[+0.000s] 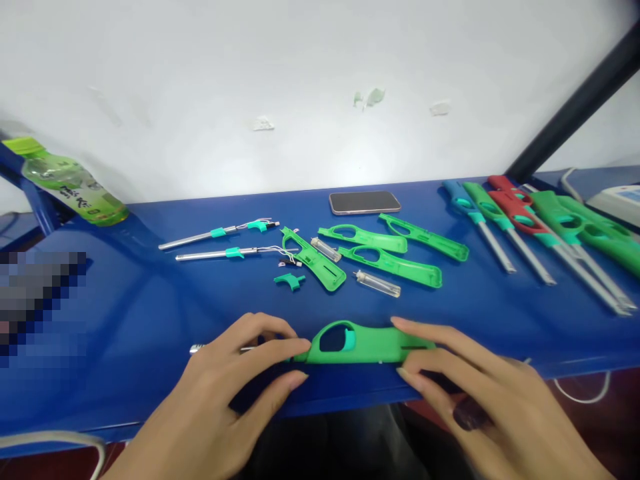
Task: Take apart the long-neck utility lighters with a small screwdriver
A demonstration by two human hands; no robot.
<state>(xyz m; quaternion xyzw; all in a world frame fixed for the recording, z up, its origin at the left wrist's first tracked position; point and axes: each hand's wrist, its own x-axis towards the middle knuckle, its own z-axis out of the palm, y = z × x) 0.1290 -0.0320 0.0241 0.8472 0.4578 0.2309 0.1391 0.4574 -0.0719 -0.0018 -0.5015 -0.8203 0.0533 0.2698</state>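
A green gas lighter point(377, 343) with a teal trigger point(349, 340) lies lengthwise near the front edge of the blue table. My left hand point(230, 380) has its fingers closed around the neck end, and its metal tube tip pokes out to the left behind the hand. At the handle end, my right hand point(475, 373) grips the lighter between fingers and thumb. A dark rounded object point(469, 413) shows below the right fingers; its kind is unclear. Beyond the hands lie green shell halves point(390, 265), clear fuel tanks point(377, 283) and a loose teal trigger point(289, 281).
Metal tubes with wires point(215, 255) lie at left centre. A phone point(365, 202) is near the wall. Several whole lighters point(520, 210) rest at right, beside a dark slanted post point(575, 100). A green-capped bottle point(75, 187) leans at far left.
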